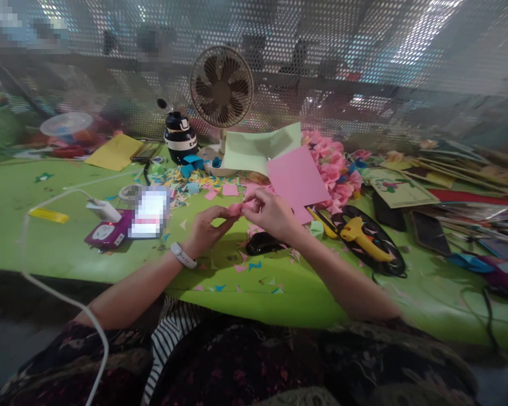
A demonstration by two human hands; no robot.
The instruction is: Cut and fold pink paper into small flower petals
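A small pink paper piece [235, 210] is held between my two hands above the green table. My left hand [207, 226] pinches its left side between thumb and fingers. From the right, my right hand [267, 213] has its fingertips closed on the same piece; its exact shape is partly hidden by the fingers. Below my right hand lies a black glossy object [265, 243]. A pink paper sheet [298, 179] and a pale green sheet [260, 148] are behind my hands, beside a heap of pink paper flowers [332, 163].
A fan [222, 87] and a black bottle [180, 138] stand at the back. To the left are a lit phone [149, 213], a purple power block [106, 232] and a white cable. On the right, a yellow glue gun [364, 238] rests on a black tray. Paper scraps litter the table.
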